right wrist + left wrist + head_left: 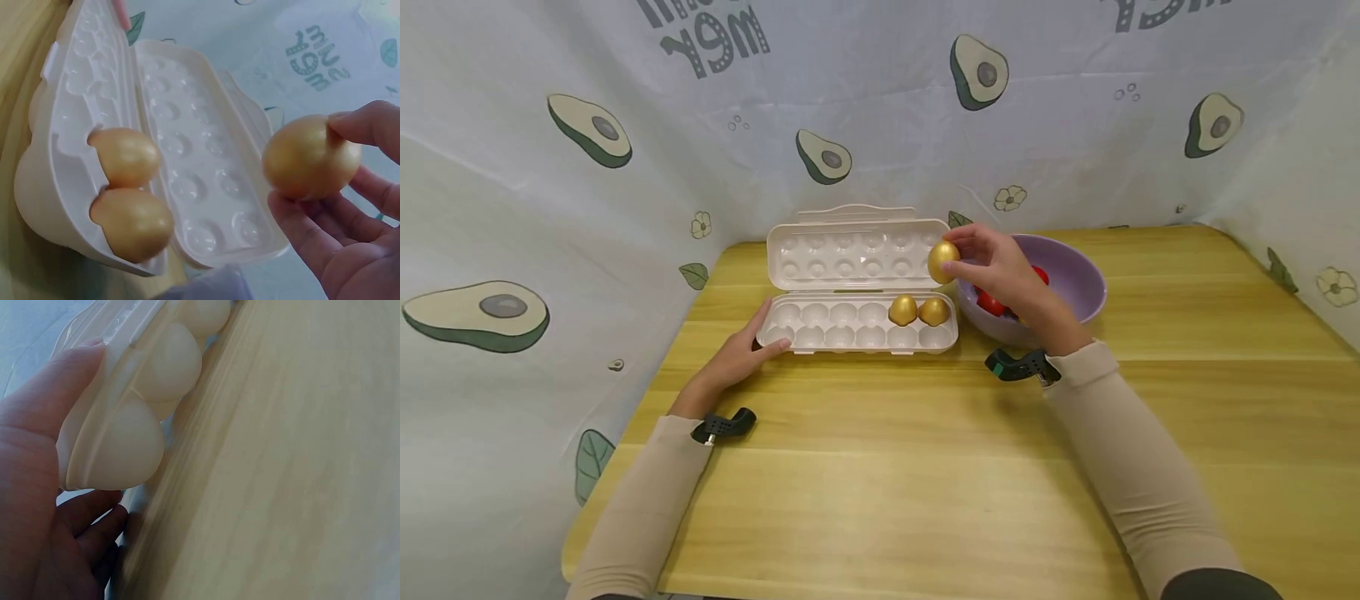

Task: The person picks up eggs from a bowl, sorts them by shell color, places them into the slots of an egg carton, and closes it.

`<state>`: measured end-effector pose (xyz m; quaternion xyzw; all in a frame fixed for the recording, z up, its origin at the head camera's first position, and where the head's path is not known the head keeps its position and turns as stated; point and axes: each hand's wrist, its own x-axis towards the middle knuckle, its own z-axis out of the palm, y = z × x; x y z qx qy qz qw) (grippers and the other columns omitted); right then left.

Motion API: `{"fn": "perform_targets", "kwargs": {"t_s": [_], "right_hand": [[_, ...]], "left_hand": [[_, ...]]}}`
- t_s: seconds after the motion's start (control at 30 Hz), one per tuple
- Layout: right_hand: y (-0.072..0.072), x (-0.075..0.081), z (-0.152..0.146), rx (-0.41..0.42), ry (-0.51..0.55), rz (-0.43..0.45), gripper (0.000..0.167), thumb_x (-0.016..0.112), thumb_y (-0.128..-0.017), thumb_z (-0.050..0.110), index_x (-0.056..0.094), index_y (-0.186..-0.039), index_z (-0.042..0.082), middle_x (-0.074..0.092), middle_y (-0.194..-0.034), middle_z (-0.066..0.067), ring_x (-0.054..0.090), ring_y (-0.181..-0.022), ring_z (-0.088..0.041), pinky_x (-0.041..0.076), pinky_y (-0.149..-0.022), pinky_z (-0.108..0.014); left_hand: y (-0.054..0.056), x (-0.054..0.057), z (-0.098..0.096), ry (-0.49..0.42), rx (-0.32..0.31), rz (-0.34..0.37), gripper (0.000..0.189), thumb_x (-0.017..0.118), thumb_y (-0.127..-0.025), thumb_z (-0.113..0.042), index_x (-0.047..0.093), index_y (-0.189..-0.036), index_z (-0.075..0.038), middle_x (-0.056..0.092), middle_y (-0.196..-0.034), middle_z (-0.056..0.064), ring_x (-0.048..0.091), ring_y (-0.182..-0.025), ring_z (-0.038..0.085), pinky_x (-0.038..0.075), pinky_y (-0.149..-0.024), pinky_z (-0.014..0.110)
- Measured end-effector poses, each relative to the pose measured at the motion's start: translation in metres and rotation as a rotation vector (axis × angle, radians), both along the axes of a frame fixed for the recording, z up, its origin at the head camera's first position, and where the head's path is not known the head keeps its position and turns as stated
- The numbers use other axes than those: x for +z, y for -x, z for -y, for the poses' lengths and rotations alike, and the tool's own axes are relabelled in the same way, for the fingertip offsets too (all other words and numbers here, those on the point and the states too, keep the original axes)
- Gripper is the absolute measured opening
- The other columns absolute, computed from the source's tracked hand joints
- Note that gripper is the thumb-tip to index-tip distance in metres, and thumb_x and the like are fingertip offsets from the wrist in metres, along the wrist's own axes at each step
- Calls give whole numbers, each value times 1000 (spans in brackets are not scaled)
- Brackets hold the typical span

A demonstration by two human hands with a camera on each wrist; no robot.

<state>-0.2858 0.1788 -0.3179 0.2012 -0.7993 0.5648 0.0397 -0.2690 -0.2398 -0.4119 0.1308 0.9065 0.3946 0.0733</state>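
A white plastic egg carton (840, 337) lies open on the table, its lid (842, 250) tipped back. Two golden eggs (903, 310) sit side by side in the back row at its right end. My left hand (730, 361) holds the carton's left end, the thumb over the front edge and the fingers along the side; the left wrist view shows the thumb (69, 378) on the rim. Between thumb and fingertips, my right hand (1000, 265) pinches another golden egg (311, 157), held in the air above the carton's right end and apart from it.
Right of the carton stands a purple bowl (1078, 279), partly hidden by my right hand, with red items (990, 303) inside. Behind the wooden table (880, 492) hangs a white curtain (895, 92) printed with avocados, which also runs along the left side.
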Motion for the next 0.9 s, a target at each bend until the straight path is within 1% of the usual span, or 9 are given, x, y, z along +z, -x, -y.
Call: {"fn": "perform_targets", "kwargs": {"t_s": [0.1, 0.2, 0.33, 0.4, 0.53, 0.67, 0.77, 0.9], "right_hand": [[2, -4, 5, 17, 11, 0, 43, 70, -90, 15, 57, -129, 3, 61, -120, -11, 59, -105, -20, 50, -84, -19], [5, -6, 11, 32, -2, -15, 43, 69, -90, 15, 57, -130, 2, 61, -119, -12, 59, -104, -22, 50, -84, -19], [8, -9, 18, 41, 6, -31, 43, 70, -89, 15, 58, -129, 2, 62, -118, -12, 59, -103, -22, 50, -85, -21], [9, -10, 22, 46, 28, -19, 42, 70, -89, 16, 59, -128, 4, 62, -118, -11, 59, -105, -22, 49, -87, -23], [9, -15, 28, 65, 116, 41, 40, 71, -88, 18, 60, -125, 6, 61, -118, -10, 57, -109, -24, 47, -94, -28], [10, -20, 32, 64, 139, 47, 40, 73, -87, 21, 60, -124, 9, 60, -119, -9, 56, -112, -24, 46, -97, -32], [1, -12, 38, 57, 114, 19, 40, 71, -88, 15, 58, -125, 4, 60, -120, -13, 57, -112, -27, 46, -97, -32], [-11, 2, 48, 41, 80, -17, 40, 68, -88, 5, 56, -125, -6, 59, -119, -22, 57, -110, -35, 49, -92, -29]], "left_hand": [[0, -1, -1, -7, -1, 2, 91, 59, -92, -51, 2, -157, -25, 15, -159, 16, 18, -143, 36, 16, -115, 53], [0, -2, -2, -15, 0, 7, 91, 60, -92, -51, 3, -157, -25, 15, -159, 16, 18, -144, 35, 16, -115, 53], [-1, -1, -2, -23, 1, 15, 92, 60, -91, -51, 2, -157, -24, 14, -159, 15, 18, -144, 35, 16, -115, 53], [-1, -1, -2, -27, 4, 17, 92, 60, -91, -52, 2, -157, -24, 14, -159, 14, 17, -144, 34, 15, -115, 52], [-1, 0, -3, -16, 4, 11, 93, 60, -91, -52, 2, -157, -24, 13, -159, 15, 17, -144, 35, 15, -115, 53], [0, -1, -3, -11, 3, 9, 93, 60, -91, -53, 2, -157, -25, 13, -159, 15, 17, -144, 35, 15, -115, 53], [0, -1, -2, -14, 5, 7, 92, 60, -91, -53, 2, -157, -25, 14, -159, 15, 17, -144, 35, 16, -115, 53], [-1, 0, -1, -16, 7, 4, 92, 60, -91, -52, 2, -157, -24, 14, -159, 16, 18, -144, 36, 16, -115, 53]]}}
